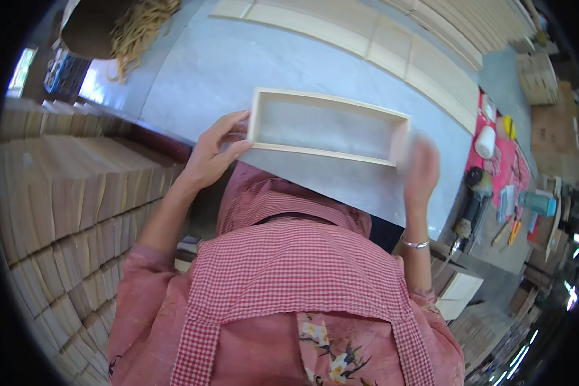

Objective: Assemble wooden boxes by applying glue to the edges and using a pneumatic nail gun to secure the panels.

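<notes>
A long, pale wooden rectangular frame point(328, 154) lies at the near part of the grey tabletop point(199, 71), and grey shows inside its four sides. At its left end my left hand point(215, 145) grips the short side, thumb and fingers closing on the corner. My right hand point(423, 168), with a silver bangle at the wrist, is at the frame's right short side. Motion smears its fingers. A greyish blur lies between that hand and the wood, and I cannot make out whether it is a held thing.
Tall stacks of wooden pieces point(64, 193) rise at the left. Long pale wooden panels point(347, 42) lie across the table's far side. A container with tan curled strips point(138, 29) stands far left. At the right are a white roll point(486, 141), a power tool point(473, 199) and an orange-handled tool point(514, 231).
</notes>
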A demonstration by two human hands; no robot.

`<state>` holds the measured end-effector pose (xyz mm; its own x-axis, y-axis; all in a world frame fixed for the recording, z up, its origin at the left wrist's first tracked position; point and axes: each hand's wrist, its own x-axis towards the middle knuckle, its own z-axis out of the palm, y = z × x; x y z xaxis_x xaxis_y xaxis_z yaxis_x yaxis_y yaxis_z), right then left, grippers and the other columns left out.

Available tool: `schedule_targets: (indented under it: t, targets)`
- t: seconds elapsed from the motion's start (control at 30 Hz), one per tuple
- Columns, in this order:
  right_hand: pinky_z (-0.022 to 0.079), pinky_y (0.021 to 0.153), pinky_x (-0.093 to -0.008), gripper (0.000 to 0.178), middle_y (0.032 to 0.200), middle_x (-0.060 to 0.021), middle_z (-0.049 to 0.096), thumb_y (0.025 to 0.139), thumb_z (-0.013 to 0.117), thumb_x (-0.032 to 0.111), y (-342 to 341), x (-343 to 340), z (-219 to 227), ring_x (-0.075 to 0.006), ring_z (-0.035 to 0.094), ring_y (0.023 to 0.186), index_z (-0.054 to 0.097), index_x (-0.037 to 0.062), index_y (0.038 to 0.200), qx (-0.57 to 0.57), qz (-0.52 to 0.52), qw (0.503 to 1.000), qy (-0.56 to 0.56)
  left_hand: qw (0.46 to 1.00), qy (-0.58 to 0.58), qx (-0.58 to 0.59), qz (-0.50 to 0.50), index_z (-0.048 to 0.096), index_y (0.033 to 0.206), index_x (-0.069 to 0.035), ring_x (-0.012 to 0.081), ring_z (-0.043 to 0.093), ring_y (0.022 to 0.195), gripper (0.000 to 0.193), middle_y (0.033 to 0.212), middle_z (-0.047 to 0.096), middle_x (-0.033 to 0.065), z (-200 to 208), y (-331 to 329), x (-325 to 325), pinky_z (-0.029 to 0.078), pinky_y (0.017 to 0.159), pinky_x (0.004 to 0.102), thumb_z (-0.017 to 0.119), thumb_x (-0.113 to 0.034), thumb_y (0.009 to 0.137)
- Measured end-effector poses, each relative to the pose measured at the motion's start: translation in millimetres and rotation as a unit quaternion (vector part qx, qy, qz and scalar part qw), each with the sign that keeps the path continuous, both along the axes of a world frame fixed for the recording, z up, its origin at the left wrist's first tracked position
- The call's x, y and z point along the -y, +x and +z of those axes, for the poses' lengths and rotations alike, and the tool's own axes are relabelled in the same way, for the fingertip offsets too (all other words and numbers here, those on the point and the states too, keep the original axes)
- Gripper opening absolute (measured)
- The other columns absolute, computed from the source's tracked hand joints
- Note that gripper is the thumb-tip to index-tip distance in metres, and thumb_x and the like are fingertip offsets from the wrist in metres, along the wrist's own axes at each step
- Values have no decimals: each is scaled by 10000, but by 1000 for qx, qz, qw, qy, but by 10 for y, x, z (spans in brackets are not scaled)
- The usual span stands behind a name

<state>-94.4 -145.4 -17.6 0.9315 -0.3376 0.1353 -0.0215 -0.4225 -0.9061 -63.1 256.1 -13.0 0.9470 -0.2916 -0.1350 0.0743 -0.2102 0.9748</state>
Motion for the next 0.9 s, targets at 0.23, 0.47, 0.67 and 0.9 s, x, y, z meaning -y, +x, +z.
schedule_targets:
  t: [0.23,0.47,0.67,0.9]
  targets:
    - [492,835,-320,226,1084,-119,666,986,618,179,-239,8,536,-213,601,902,624,-10,1109,41,28,998,-29,997,-13,7,78,668,1240,24,144,615,891,282,1042,670,110,211,283,130,498,802,252,605,-78,985]
    - [462,614,-374,416,673,-129,636,966,649,333,408,477,305,-246,517,585,634,-39,782,-178,30,964,-197,975,6,-214,58,692,1145,0,84,529,732,211,793,598,29,-6,836,535,436,686,213,614,-157,1028]
    - [532,841,-436,441,1088,-223,682,932,687,398,617,1712,55,-368,637,921,680,-7,1104,-4,-206,889,-408,983,-22,-55,175,711,1124,-2,92,501,701,190,793,601,3,180,517,678,436,683,212,643,-137,1007]
    - [535,936,-479,699,1187,-294,642,880,694,524,881,2830,-139,-433,650,1070,583,-76,1223,-234,-263,832,-429,970,-59,-16,234,747,1111,-9,74,473,712,174,824,606,-9,135,237,548,413,680,199,658,-87,983]
